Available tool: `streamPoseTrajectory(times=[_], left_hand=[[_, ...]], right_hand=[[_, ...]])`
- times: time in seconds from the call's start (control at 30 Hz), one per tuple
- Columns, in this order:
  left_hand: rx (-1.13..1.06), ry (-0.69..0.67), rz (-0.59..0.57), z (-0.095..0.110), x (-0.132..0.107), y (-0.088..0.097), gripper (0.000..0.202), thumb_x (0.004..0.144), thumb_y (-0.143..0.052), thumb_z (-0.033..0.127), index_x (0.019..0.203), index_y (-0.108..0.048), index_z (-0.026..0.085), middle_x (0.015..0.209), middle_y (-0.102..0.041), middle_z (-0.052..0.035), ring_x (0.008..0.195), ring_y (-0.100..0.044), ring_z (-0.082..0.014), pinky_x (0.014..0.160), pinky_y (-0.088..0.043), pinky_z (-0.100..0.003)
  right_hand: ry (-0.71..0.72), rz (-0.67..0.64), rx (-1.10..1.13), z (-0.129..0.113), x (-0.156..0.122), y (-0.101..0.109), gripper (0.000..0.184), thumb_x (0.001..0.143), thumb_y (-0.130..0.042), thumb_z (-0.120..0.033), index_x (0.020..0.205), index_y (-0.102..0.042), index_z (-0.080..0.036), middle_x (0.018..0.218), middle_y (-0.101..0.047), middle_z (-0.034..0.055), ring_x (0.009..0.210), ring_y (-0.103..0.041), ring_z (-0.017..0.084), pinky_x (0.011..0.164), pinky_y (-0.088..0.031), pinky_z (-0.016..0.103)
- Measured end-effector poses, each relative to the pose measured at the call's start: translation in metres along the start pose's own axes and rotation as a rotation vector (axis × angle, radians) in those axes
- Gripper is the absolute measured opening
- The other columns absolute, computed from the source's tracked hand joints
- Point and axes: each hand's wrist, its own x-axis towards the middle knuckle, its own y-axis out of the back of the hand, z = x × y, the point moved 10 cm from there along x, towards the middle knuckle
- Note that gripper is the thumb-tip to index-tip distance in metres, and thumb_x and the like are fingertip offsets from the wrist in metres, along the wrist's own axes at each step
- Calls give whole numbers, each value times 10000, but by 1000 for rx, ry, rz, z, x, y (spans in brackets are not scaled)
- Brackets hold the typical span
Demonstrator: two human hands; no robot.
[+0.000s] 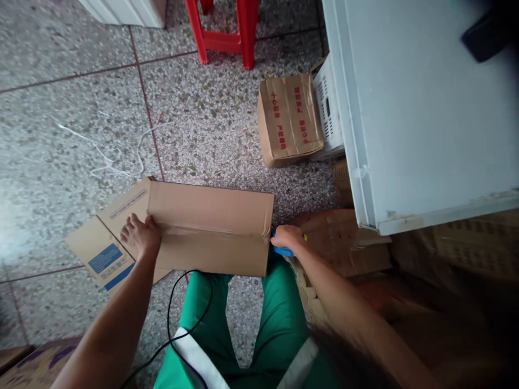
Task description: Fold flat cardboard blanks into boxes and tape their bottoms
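Observation:
A folded cardboard box lies across the knees, its long panels meeting at a middle seam. Its printed flaps spread out on the left. My left hand rests on the cardboard at that end, fingers spread. At the right end, my right hand is closed around a blue tool with a small yellow part. Most of the tool is hidden by the fist and the box edge, so its kind cannot be made out.
A taped carton with red print stands beside a white cabinet. Flattened cardboard lies at right. A red stool and white string are on the speckled floor. A black cable crosses the left leg.

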Motion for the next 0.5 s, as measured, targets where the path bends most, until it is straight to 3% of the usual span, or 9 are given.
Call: streamPoseTrajectory(times=[0.07, 0.1, 0.17, 0.23, 0.27, 0.33, 0.5], left_hand=[[-65, -181, 140, 47, -40, 13, 595, 906, -413, 344, 1393, -349, 9, 1431, -394, -258, 1328, -340, -396, 1074, -266, -569], [-114, -344, 108, 80, -68, 8, 575, 927, -358, 321, 1403, -334, -3, 1438, -392, -258, 1360, -314, -366, 1107, -247, -537], [-137, -711, -78, 146, -138, -17, 602, 947, -300, 339, 1456, -256, 20, 1494, -323, -247, 1431, -195, -330, 1140, -200, -531], [-90, -989, -245, 189, -205, -42, 657, 942, -336, 419, 1479, -237, 56, 1534, -263, -201, 1455, -110, -309, 1166, -134, -526], [-74, -1104, -305, 202, -231, -51, 661, 939, -339, 459, 1483, -252, 93, 1535, -277, -165, 1454, -127, -292, 1177, -87, -524], [-44, -1224, -363, 214, -259, -63, 658, 928, -342, 519, 1478, -288, 161, 1531, -304, -105, 1447, -167, -280, 1178, -14, -540], [-21, -1246, -369, 212, -255, -71, 652, 917, -353, 550, 1467, -307, 203, 1533, -291, -82, 1444, -172, -293, 1162, -1, -575]], right_hand=[[11, 16, 18, 1, -2, -1, 474, 746, -577, -359, 1133, -682, -106, 1185, -648, 209, 1103, -615, 326, 839, -504, 364], [16, 26, 29, 2, -4, -2, 480, 754, -567, -368, 1135, -679, -99, 1181, -649, 213, 1097, -616, 332, 837, -505, 372], [27, 50, 54, 6, -9, -4, 499, 783, -530, -397, 1161, -664, -99, 1173, -653, 212, 1094, -617, 333, 838, -505, 382], [32, 68, 75, 13, -15, -5, 516, 811, -499, -425, 1189, -645, -105, 1170, -656, 209, 1097, -617, 322, 848, -499, 377], [31, 72, 82, 17, -18, -6, 518, 820, -492, -433, 1191, -642, -105, 1169, -656, 210, 1100, -617, 316, 857, -495, 371], [25, 70, 94, 22, -20, -7, 515, 826, -498, -443, 1177, -649, -98, 1169, -654, 217, 1106, -615, 308, 871, -486, 359], [-3, 62, 119, 14, -13, -8, 512, 844, -509, -426, 1178, -642, -62, 1197, -629, 243, 1146, -590, 315, 896, -473, 372]])
